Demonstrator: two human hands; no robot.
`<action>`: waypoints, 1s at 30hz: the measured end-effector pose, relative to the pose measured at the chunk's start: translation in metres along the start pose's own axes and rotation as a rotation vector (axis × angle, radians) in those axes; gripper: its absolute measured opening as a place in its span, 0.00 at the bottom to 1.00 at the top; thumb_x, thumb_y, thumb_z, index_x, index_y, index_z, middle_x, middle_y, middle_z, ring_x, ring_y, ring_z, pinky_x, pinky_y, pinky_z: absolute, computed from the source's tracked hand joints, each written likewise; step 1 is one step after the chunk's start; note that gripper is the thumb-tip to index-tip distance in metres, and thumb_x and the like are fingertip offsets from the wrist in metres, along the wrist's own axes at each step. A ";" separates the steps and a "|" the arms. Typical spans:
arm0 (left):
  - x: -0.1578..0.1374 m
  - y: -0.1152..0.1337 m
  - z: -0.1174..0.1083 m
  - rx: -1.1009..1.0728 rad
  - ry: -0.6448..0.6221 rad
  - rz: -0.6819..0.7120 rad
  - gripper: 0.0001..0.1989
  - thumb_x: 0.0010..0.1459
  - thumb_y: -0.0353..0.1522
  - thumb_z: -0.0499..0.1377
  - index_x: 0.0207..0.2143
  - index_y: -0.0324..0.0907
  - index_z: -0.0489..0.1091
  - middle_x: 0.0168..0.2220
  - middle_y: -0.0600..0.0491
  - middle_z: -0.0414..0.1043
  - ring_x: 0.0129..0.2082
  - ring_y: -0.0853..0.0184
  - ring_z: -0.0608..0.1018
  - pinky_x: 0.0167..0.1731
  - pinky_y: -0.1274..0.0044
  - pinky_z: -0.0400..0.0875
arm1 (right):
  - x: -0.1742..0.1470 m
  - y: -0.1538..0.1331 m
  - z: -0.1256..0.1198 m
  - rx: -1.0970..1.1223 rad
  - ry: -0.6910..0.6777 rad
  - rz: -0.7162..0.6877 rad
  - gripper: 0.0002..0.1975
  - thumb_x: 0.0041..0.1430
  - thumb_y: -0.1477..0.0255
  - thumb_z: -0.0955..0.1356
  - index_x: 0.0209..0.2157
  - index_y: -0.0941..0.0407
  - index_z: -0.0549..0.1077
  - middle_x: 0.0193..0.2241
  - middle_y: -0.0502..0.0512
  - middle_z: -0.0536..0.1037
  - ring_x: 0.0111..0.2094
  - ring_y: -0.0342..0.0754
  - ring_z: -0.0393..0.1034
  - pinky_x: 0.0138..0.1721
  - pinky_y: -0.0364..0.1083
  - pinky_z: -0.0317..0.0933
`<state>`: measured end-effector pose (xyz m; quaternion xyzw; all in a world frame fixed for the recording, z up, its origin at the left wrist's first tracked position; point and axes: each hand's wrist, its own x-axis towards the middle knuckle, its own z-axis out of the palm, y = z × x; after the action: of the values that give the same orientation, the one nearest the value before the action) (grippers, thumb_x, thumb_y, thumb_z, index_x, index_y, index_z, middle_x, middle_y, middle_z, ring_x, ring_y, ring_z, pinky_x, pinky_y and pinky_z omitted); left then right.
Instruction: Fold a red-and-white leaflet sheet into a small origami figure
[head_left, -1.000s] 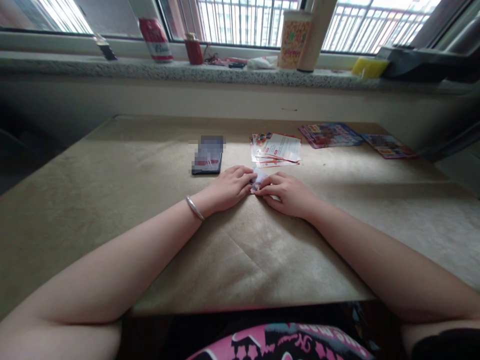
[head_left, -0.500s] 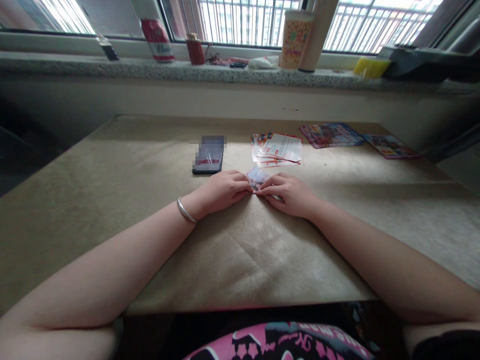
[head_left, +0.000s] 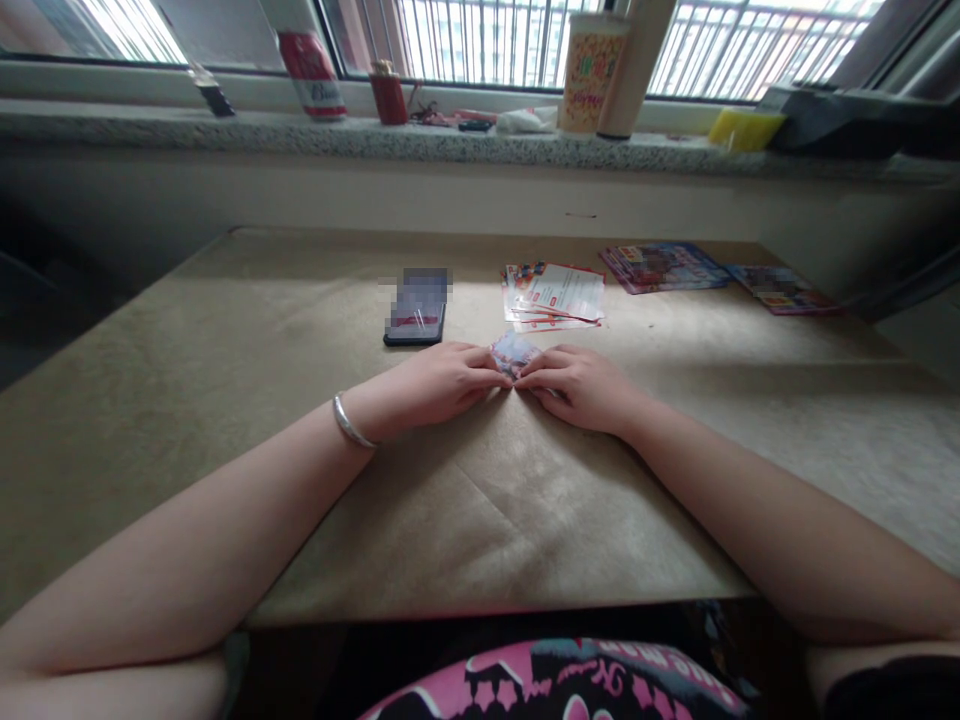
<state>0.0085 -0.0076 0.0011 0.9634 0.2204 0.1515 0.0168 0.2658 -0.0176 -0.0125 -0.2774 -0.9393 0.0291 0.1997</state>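
Between my hands, a small piece of printed paper (head_left: pixel 514 348) in pale blue and pink rests at the middle of the table, its near edge pinched by my fingertips. My left hand (head_left: pixel 457 380), with a silver bangle at the wrist, is closed on the paper's left side. From the right, my right hand (head_left: pixel 577 385) grips the same paper, its fingertips nearly touching the left ones. The hands cover much of the paper's lower part. Just beyond it lies a fanned pile of white and red printed sheets (head_left: pixel 559 295).
A phone (head_left: pixel 416 308) lies left of the pile. Colourful printed packets (head_left: pixel 664 268) lie at the table's far right. On the granite windowsill (head_left: pixel 465 148) stand a red can (head_left: pixel 311 75), a red lighter-like container (head_left: pixel 388 95), a patterned cup (head_left: pixel 592 75) and a yellow object (head_left: pixel 746 130).
My left wrist has shifted slightly left and lower, and the left fingertips have come closer to the right ones at the paper's near edge. My right hand has barely moved.
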 end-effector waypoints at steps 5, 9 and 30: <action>0.001 0.004 -0.002 0.061 -0.033 0.001 0.16 0.67 0.30 0.50 0.50 0.44 0.74 0.46 0.47 0.75 0.44 0.64 0.76 0.45 0.72 0.73 | 0.000 0.000 -0.001 -0.034 -0.001 -0.018 0.14 0.63 0.74 0.64 0.45 0.51 0.80 0.46 0.54 0.81 0.45 0.51 0.73 0.48 0.52 0.66; 0.003 0.005 -0.003 0.101 -0.047 0.005 0.16 0.67 0.30 0.49 0.50 0.44 0.74 0.45 0.46 0.75 0.42 0.63 0.77 0.44 0.71 0.73 | 0.001 0.003 -0.003 -0.036 -0.007 -0.025 0.15 0.62 0.76 0.65 0.44 0.50 0.80 0.46 0.53 0.81 0.44 0.51 0.74 0.48 0.52 0.66; 0.002 0.007 -0.005 0.032 -0.060 -0.024 0.17 0.65 0.27 0.50 0.50 0.43 0.74 0.47 0.46 0.74 0.46 0.63 0.76 0.48 0.71 0.72 | -0.017 0.033 -0.029 0.013 -0.136 0.068 0.18 0.58 0.79 0.67 0.42 0.43 0.82 0.49 0.47 0.81 0.48 0.51 0.75 0.50 0.52 0.68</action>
<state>0.0112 -0.0132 0.0068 0.9650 0.2338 0.1186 0.0097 0.3073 -0.0004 0.0021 -0.3050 -0.9406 0.0609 0.1363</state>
